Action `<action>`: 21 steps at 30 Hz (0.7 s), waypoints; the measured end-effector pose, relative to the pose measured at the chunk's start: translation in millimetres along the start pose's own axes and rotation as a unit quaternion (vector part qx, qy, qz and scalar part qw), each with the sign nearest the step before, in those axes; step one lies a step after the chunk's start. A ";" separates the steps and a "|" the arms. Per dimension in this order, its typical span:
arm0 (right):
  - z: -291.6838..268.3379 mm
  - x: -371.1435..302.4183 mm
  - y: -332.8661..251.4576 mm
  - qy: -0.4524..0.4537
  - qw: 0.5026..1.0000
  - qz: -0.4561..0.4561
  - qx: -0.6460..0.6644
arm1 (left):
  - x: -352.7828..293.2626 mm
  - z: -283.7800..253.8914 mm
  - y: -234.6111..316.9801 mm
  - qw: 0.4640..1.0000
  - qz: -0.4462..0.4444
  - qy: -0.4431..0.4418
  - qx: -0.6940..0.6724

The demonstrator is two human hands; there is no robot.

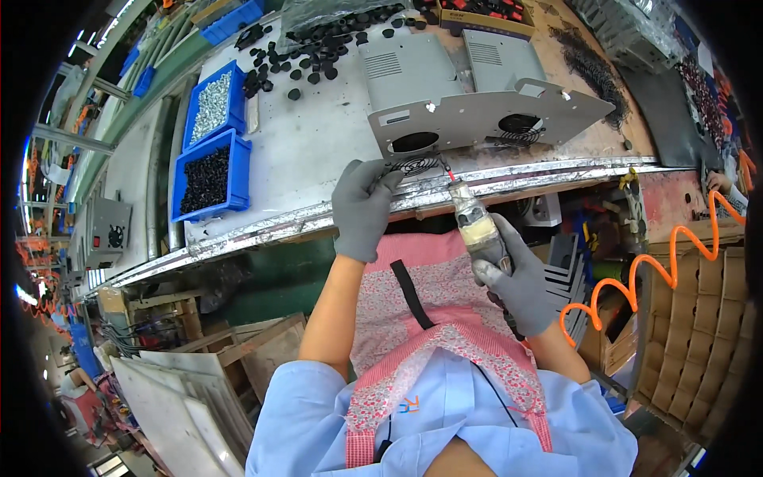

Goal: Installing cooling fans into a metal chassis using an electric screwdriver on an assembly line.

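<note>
My left hand (pixel 362 208), in a grey glove, is closed with thumb and fingertips pinched at the left end of a black wire fan guard (pixel 417 166). The guard lies at the table edge, below a round hole in a grey sheet-metal panel (pixel 469 123). My right hand (pixel 520 278), gloved too, is wrapped round a worn power screwdriver (pixel 477 225) with tape on its body. Its red-ended bit points up and left, near the guard's right end. A second wire guard (pixel 518 137) shows at the panel's other hole.
Two blue bins hold silvery parts (pixel 211 107) and small black screws (pixel 205 181) at left. Black caps (pixel 310 63) lie scattered on the table behind. A coiled orange air hose (pixel 636 278) hangs at right, by a divided cardboard box (pixel 699 326). Boards (pixel 179 405) lean below left.
</note>
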State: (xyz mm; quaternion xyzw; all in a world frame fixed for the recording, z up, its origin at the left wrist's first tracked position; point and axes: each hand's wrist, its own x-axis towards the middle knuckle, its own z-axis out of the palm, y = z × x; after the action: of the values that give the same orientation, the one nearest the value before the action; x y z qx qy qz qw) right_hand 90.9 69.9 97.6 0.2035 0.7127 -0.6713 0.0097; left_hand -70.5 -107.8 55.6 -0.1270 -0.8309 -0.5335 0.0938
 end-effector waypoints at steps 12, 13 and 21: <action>2.1 10.5 -6.8 0.038 0.998 0.039 -0.015 | 9.4 4.6 -12.9 0.991 -0.040 0.046 -0.123; 1.8 11.0 -7.9 0.038 0.998 0.056 -0.013 | 15.2 0.0 -12.7 0.988 -0.086 0.040 -0.120; 2.3 15.6 0.3 0.028 1.000 0.004 0.000 | 106.7 -1.7 -15.7 0.954 -0.015 -0.180 -0.240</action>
State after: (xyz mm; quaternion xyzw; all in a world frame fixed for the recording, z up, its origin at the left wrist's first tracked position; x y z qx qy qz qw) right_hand 76.1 72.0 92.6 0.2251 0.7119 -0.6652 -0.0069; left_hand -176.7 -103.7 73.9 -0.2267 -0.6830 -0.6873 -0.0985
